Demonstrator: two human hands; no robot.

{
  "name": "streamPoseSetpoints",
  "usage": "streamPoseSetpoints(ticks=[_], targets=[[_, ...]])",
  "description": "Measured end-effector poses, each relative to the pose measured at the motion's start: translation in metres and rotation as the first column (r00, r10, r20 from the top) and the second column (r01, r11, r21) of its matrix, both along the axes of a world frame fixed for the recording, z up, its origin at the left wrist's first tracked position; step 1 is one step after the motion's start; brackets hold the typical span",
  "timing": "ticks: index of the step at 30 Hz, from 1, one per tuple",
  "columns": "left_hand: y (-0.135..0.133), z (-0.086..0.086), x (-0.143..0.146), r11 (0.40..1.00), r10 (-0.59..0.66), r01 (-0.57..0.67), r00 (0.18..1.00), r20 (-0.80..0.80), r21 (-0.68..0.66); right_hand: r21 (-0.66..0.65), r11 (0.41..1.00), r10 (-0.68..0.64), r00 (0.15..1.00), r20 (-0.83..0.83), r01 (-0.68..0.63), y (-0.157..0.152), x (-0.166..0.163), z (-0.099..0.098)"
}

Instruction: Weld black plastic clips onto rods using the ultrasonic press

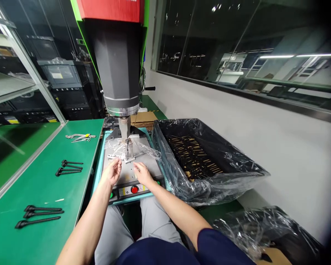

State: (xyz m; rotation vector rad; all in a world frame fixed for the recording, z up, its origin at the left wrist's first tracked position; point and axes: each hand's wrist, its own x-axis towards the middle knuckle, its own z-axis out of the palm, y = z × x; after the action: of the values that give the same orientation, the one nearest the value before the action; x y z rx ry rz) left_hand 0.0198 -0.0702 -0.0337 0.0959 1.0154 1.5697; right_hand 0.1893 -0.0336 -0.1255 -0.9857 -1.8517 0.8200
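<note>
Nearest, at the lower left of the green bench (5,243), three black ribbed pieces (45,212) with thick heads lie side by side. Beyond the person's knees, a red button (134,189) sits mid-panel along the front edge of the press base (128,177). The left hand (114,171) and right hand (142,173) hover over this metal plate, apart, fingers curled inward; whether either pinches anything small, I cannot tell. Just past the fingertips, near the plate's middle, stands the metal fixture (129,150), with clear plastic film (151,151) spread around it and toward the plate's right edge. A second cluster of black pieces (61,171) lies farther up the bench, nearer its right edge. Right of the press, a plastic-lined black crate (165,158) holds rows of brass-coloured strips (191,152). Pliers (71,136) rest toward the bench's far edge. Behind the fixture is stacked cardboard (143,117).
</note>
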Motion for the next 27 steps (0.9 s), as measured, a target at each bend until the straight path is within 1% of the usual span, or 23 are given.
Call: streamPoseSetpoints(ticks=[1,3,5,6,8,9,13,16,21,25,27], targets=[[-0.001,0.005,0.001,0.999,0.011,-0.010,1.000,-0.019,0.033,0.059,0.998,-0.009,1.000,0.005,0.009,0.011,-0.010,0.008],[-0.003,0.014,0.002,0.995,0.029,-0.023,0.998,-0.061,0.096,0.171,0.982,-0.085,0.996,0.005,0.083,0.033,-0.029,0.026],[-0.003,0.022,0.003,0.991,0.040,-0.026,0.994,-0.102,0.134,0.238,0.957,-0.174,0.985,0.007,0.167,0.054,-0.044,0.042],[-0.003,0.025,0.002,0.990,0.040,-0.023,0.992,-0.118,0.139,0.250,0.950,-0.196,0.980,0.013,0.187,0.064,-0.050,0.049],[0.000,0.030,0.001,0.990,0.028,-0.007,0.989,-0.148,0.140,0.240,0.954,-0.196,0.980,0.033,0.183,0.083,-0.059,0.060],[0.002,0.031,0.000,0.991,0.018,0.003,0.987,-0.158,0.136,0.214,0.962,-0.179,0.983,0.040,0.167,0.091,-0.062,0.064],[0.011,0.033,-0.006,0.992,-0.007,0.029,0.985,-0.174,0.126,0.072,0.989,-0.131,0.990,0.048,0.128,0.118,-0.067,0.073],[0.015,0.031,-0.010,0.990,0.018,0.008,0.983,-0.185,0.143,0.057,0.991,-0.121,0.992,0.043,0.119,0.125,-0.066,0.074],[0.015,0.028,-0.013,0.988,0.041,-0.009,0.978,-0.207,0.152,0.089,0.985,-0.146,0.989,-0.006,0.146,0.121,-0.066,0.074],[0.014,0.029,-0.015,0.989,0.039,-0.004,0.971,-0.234,0.148,0.064,0.987,-0.148,0.988,-0.037,0.150,0.117,-0.069,0.084],[0.014,0.029,-0.016,0.986,0.051,-0.009,0.967,-0.250,0.166,0.035,0.986,-0.161,0.985,-0.065,0.163,0.109,-0.066,0.088]])
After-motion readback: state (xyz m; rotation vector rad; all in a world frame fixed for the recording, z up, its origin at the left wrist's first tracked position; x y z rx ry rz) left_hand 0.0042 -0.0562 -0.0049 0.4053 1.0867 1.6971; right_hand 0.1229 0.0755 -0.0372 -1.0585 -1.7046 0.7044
